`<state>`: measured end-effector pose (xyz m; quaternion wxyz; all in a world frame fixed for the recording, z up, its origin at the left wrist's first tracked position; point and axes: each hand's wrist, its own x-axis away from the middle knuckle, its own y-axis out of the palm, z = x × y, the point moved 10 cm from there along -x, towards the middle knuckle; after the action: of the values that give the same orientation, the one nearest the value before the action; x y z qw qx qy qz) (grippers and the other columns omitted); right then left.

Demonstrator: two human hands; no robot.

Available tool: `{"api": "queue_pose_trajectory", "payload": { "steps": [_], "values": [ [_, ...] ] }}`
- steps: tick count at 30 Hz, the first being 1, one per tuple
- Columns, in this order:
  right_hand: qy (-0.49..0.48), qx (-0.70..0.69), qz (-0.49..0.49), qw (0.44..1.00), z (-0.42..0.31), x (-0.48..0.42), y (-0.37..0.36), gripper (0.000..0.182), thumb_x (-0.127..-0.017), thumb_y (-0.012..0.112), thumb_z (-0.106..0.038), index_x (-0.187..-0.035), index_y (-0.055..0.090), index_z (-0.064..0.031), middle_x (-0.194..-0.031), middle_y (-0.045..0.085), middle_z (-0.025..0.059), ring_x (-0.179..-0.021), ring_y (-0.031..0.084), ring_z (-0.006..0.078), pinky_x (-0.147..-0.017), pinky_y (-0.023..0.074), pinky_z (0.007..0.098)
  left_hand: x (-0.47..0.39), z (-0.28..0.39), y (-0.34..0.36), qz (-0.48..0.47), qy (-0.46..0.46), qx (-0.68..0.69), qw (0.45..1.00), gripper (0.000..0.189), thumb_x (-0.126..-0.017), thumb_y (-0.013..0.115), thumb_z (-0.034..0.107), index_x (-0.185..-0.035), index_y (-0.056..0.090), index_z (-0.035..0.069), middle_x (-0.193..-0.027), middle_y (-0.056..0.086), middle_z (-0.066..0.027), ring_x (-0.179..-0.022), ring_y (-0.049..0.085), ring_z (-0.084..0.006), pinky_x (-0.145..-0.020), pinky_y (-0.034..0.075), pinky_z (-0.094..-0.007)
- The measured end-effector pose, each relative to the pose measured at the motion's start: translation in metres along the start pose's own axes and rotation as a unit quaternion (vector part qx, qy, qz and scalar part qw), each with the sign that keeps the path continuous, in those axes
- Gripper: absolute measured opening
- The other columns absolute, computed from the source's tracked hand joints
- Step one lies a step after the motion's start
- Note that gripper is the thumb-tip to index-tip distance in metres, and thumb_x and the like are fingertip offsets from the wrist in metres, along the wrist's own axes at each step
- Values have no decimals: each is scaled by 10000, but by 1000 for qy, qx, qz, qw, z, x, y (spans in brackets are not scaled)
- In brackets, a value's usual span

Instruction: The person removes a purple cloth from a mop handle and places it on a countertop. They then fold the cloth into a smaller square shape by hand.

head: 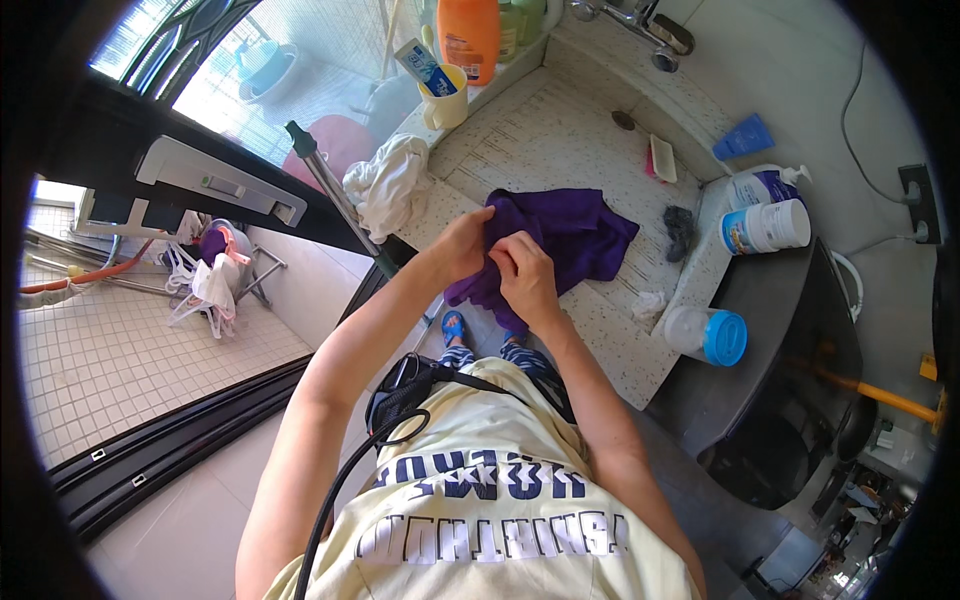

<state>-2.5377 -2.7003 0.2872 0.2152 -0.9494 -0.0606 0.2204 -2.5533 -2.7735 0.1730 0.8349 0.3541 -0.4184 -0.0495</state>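
A purple cloth garment (574,232) lies spread over the front part of a speckled stone laundry sink (517,139), with one end hanging over the front edge. My left hand (466,241) holds the cloth's left side between thumb and fingers. Close beside it, my right hand (527,271) has its fingertips pinched on the same cloth; what lies between them is too small to make out. A crumpled white cloth (390,184) rests on the ledge left of my hands. To the right, a dark scrubbing pad (678,232) sits in the sink.
A metal pole (337,191) leans at the left near the sliding door frame (225,180). A yellow mug (446,105) and an orange bottle (469,37) stand on the back-left ledge. White tubs (765,226), a blue-lidded jar (706,335) and a soap box (661,159) are at right.
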Motion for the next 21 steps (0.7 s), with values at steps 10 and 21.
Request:
{"api": "queue_pose_trajectory", "payload": {
  "steps": [10,21],
  "values": [
    [336,-413,94,841,106,34,-48,291,-921,412,-179,-642,372,-108,-559,356,-28,-436,312,48,-397,218,210,-9,-7,-9,13,-79,-12,997,194,-909,496,148,-971,586,-13,-966,653,-137,-908,635,-241,-887,498,-372],
    [210,-158,-32,964,69,27,-19,55,-851,585,-45,-855,593,9,-709,611,66,-543,566,101,-482,438,223,-22,-13,-18,40,-106,-8,994,225,-928,463,155,-988,551,-44,-974,632,-171,-883,627,-263,-857,508,-372]
  ]
}}
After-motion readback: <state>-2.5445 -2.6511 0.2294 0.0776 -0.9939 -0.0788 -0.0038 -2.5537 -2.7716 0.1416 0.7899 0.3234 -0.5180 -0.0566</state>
